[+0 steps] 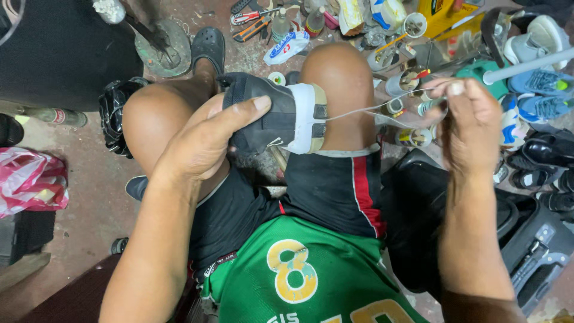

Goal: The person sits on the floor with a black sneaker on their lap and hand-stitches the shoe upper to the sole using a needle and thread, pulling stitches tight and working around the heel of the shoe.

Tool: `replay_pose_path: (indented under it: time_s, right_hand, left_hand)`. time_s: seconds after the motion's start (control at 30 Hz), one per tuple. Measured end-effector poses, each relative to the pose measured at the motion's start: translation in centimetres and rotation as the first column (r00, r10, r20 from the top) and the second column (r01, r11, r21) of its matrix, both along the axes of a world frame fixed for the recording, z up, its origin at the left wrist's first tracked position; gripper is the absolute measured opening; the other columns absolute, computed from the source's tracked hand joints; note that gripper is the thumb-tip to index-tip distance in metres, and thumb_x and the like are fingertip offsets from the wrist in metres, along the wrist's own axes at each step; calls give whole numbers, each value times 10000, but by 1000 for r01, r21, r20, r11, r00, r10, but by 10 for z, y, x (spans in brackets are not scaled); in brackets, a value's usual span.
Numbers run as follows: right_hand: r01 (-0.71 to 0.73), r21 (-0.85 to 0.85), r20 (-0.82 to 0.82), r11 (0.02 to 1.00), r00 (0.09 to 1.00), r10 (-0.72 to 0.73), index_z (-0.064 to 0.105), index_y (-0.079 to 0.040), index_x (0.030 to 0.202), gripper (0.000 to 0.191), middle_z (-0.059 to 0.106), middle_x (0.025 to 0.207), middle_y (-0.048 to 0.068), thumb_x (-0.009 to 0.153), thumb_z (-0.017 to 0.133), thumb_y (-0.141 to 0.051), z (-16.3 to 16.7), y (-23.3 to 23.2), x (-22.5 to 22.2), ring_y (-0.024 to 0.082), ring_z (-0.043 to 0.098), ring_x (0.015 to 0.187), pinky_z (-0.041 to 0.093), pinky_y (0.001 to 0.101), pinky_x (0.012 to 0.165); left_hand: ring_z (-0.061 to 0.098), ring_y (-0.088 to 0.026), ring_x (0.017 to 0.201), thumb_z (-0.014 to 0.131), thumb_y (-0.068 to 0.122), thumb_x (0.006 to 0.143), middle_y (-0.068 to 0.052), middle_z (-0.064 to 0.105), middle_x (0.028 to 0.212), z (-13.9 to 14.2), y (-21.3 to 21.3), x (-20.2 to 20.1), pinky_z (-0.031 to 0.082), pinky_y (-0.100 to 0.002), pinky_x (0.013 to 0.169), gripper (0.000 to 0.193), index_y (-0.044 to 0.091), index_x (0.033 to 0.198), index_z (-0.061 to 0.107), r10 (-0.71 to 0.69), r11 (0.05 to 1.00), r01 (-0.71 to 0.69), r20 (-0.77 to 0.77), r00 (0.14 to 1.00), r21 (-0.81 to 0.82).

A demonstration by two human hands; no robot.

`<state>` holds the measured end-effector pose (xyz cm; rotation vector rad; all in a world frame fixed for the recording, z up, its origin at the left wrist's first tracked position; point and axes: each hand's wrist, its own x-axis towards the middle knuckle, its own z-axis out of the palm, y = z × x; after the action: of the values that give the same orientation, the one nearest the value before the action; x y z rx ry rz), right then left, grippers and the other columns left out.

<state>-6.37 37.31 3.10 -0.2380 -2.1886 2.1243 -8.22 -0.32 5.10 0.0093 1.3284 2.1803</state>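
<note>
Both hands are busy over the person's lap. Left hand (206,140) is wrapped around a black shoe (263,110) with a white and tan sole (310,118), thumb laid flat along its upper side and the other fingers curled out of sight beneath, pressing the shoe down between the two bare knees. Right hand (469,122), held out to the right of the shoe, has its fingertips closed in a pinch on a pale thread (373,109), which runs taut from the sole's edge across the right knee (344,90) to those fingers (a second strand seems to run just below it, though that is hard to make out). The shoe lies on its side, sole facing right, near the middle of the scene and resting against the thighs. Far beyond the knees the floor holds a clutter of small bottles (315,21), pliers with orange handles (252,28) and little tubs. To the right lie several other shoes, a blue sneaker (541,84) and black ones (547,149) among them. At the left edge sits a pink plastic bag (30,179), and a black clog (208,48) stands on the floor past the left knee.
</note>
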Motion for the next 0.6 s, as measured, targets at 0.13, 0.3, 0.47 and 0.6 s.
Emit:
replay_pose_path:
  time_s: [0.13,0.3,0.47,0.6]
  right_hand:
    - [63,112,-28,992,998,-60,658,-34,1218,262,637,1012,109,1186,567,-277,8,5,9,51,488,559,370,186,524]
    - [-155,-6,-36,988,987,155,610,-14,1149,433,711,1188,141,1092,498,-428,12,-45,17,127,729,927,349,170,468]
    - [-362,-610,-21,705,896,443,550,40,1480,730,694,1182,167,1120,494,-592,-6,-108,-4,91,636,742,462,172,533]
    - [-232,-704,138,671,883,449,400,20,1522,861,576,1453,159,961,583,-607,-24,-130,-19,208,616,1306,549,312,1086]
  left_hand:
    - [662,-108,1059,619,307,1021,-25,727,1131,15,5,-5,523,-302,988,373,-8,1210,677,-23,997,11,-151,988,-80]
    - [672,-181,964,571,325,1034,-89,757,1025,52,19,-5,551,-330,909,392,-38,1125,688,-202,901,-23,-465,862,-434]
    - [702,-399,770,693,379,891,-207,712,787,74,37,15,533,-477,722,393,-14,898,671,-352,625,-254,-557,753,-738]
    - [678,-434,727,755,464,818,-235,694,796,70,58,29,535,-510,675,491,-14,796,645,-437,426,-275,-462,772,-862]
